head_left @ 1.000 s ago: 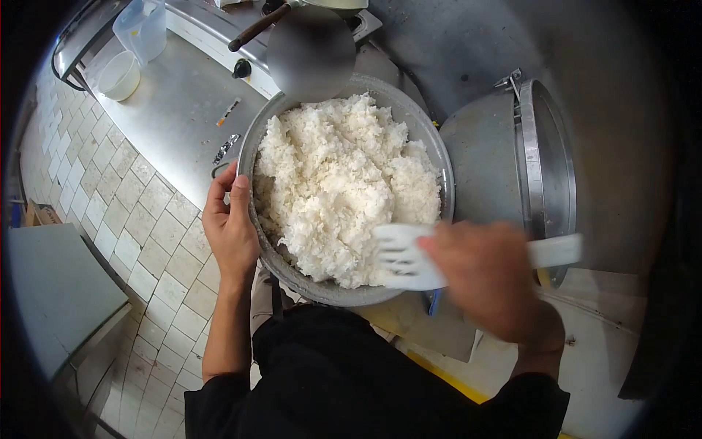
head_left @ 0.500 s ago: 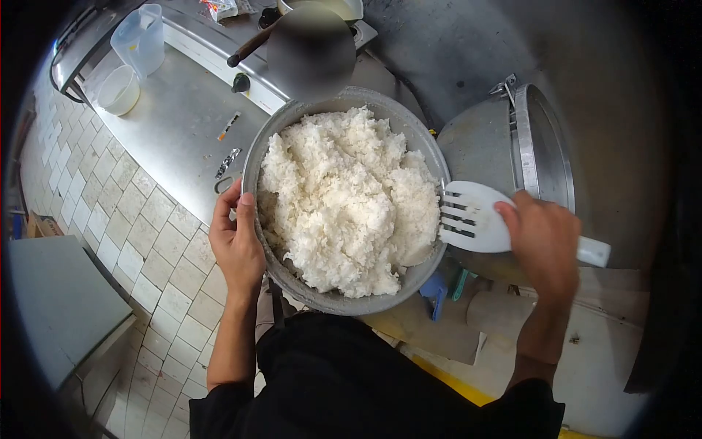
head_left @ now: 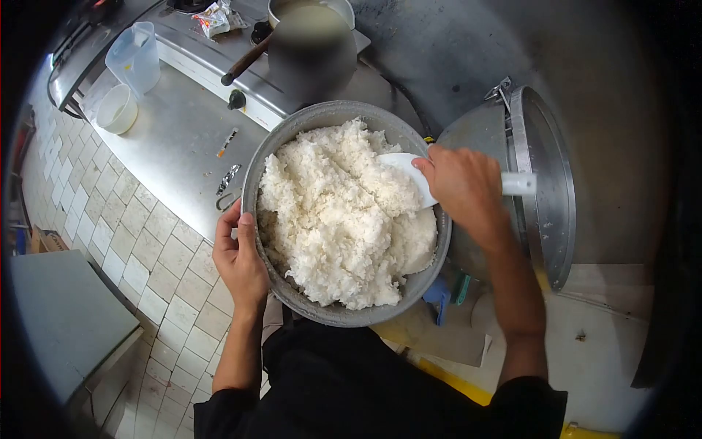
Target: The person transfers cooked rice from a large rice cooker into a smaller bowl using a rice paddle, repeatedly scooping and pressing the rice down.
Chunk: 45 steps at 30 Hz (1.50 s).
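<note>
A round grey metal pot [head_left: 351, 316] is heaped with white cooked rice [head_left: 333, 212]. My left hand [head_left: 240, 252] grips the pot's left rim, thumb over the edge. At the right side of the pot, my right hand [head_left: 468, 190] is closed round a white slotted spatula [head_left: 518, 184]. The spatula's blade lies against the upper right of the rice, its slotted end hidden in the rice.
A steel counter [head_left: 172, 135] at the left bears a clear plastic jug [head_left: 136, 60] and a small tub [head_left: 117, 109]. Beyond the pot stands a saucepan [head_left: 344, 9] on a stove. At the right, a large metal vessel has an upright round lid [head_left: 552, 190].
My right hand has moved left and up, bringing the spatula from the pot's right rim into the rice. My left hand still holds the rim.
</note>
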{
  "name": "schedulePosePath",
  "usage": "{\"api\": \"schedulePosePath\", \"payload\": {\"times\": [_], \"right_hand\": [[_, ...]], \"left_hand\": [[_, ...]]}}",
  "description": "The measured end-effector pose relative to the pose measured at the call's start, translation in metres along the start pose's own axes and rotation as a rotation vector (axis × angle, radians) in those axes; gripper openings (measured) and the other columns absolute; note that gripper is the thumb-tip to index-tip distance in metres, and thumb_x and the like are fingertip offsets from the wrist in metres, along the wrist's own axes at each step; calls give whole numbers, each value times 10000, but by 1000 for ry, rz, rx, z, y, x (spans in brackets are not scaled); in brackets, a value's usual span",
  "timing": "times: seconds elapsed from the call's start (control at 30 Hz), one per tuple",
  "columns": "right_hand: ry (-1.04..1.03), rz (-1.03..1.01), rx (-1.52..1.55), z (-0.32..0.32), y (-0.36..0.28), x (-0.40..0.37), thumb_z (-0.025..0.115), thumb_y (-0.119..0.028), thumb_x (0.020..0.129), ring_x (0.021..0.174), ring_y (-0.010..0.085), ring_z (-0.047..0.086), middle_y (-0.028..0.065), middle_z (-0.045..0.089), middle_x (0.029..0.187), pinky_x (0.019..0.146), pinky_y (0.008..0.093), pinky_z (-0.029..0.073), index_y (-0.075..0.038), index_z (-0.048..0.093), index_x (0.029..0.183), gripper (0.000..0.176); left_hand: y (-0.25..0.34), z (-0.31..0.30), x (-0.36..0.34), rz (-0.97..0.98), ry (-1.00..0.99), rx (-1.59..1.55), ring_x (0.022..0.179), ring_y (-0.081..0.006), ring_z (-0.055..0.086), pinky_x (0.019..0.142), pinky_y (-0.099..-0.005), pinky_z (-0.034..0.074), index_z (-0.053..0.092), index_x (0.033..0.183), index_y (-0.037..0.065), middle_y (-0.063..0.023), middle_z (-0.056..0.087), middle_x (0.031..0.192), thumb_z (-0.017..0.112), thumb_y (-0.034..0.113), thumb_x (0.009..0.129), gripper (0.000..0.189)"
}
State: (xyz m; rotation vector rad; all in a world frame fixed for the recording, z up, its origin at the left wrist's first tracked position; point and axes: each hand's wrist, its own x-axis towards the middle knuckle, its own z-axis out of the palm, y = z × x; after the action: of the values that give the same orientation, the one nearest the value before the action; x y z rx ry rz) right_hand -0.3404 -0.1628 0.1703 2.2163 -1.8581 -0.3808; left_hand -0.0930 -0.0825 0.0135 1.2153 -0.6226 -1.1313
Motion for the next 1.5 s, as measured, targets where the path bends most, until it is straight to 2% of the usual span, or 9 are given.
{"api": "schedulePosePath", "payload": {"times": [0.1, 0.13, 0.33, 0.6, 0.87, 0.97, 1.03, 1.33, 1.5], "right_hand": [[-70, -108, -73, -31, 7, 12, 561, -353, 919, 720, 355, 654, 168, 656, 713, 656, 449, 495, -56, 663, 820, 329], [-6, -130, -137, -45, 9, 13, 616, -301, 886, 675, 294, 677, 140, 664, 693, 614, 396, 509, -67, 676, 787, 261], [200, -112, -308, -118, 15, -2, 608, -303, 891, 622, 282, 662, 123, 647, 650, 588, 384, 503, -63, 661, 805, 260], [126, -237, -107, -24, -26, 47, 568, -311, 923, 592, 242, 676, 104, 665, 649, 525, 350, 507, -92, 679, 809, 271], [146, -267, -226, -96, -19, 55, 611, -251, 880, 646, 216, 695, 85, 683, 664, 545, 339, 525, -117, 721, 732, 229], [185, -542, -267, -46, -27, 79, 624, -179, 813, 668, 219, 698, 81, 691, 681, 549, 339, 529, -119, 728, 723, 150], [-22, -476, -333, -4, -50, 91, 614, -143, 768, 680, 230, 700, 76, 698, 701, 553, 347, 532, -121, 728, 710, 130], [149, -491, -299, -77, -20, 103, 606, -155, 775, 694, 239, 701, 87, 702, 731, 565, 368, 536, -126, 730, 719, 139], [49, -545, -348, -11, -47, 101, 621, -166, 749, 681, 243, 697, 90, 697, 717, 564, 361, 528, -129, 729, 705, 123]], "left_hand": [[0, 3, 1, 43, 20, -13, 876, -72, 533, 796, -215, 425, 564, 1177, -41, -38, 614, 981, 557, 240, 978, 345], [2, 4, 0, 43, 25, -17, 876, -72, 533, 796, -215, 425, 564, 1177, -41, -38, 614, 981, 557, 240, 978, 345], [2, 2, 1, 46, 30, 7, 869, -68, 530, 783, -205, 419, 569, 1180, -43, -33, 606, 985, 561, 233, 975, 344], [4, 3, 1, 34, 20, 8, 870, -70, 536, 762, -201, 440, 562, 1190, -61, -40, 586, 999, 551, 195, 977, 333], [2, 4, 2, 44, 24, 1, 865, -68, 536, 764, -205, 436, 558, 1190, -62, -39, 594, 980, 554, 199, 975, 338], [3, 4, 5, 32, 22, -2, 852, -68, 529, 764, -207, 431, 559, 1188, -63, -35, 592, 970, 558, 203, 974, 341], [3, 1, 4, 25, -2, 26, 851, -69, 528, 767, -208, 431, 559, 1187, -64, -38, 594, 976, 560, 205, 974, 343], [1, 0, 3, 45, -8, -37, 871, -67, 532, 783, -211, 437, 570, 1183, -49, -48, 594, 1017, 549, 172, 977, 303], [4, 1, 5, 45, -30, -34, 853, -67, 533, 763, -203, 437, 563, 1187, -60, -40, 576, 991, 552, 179, 975, 320]]}}
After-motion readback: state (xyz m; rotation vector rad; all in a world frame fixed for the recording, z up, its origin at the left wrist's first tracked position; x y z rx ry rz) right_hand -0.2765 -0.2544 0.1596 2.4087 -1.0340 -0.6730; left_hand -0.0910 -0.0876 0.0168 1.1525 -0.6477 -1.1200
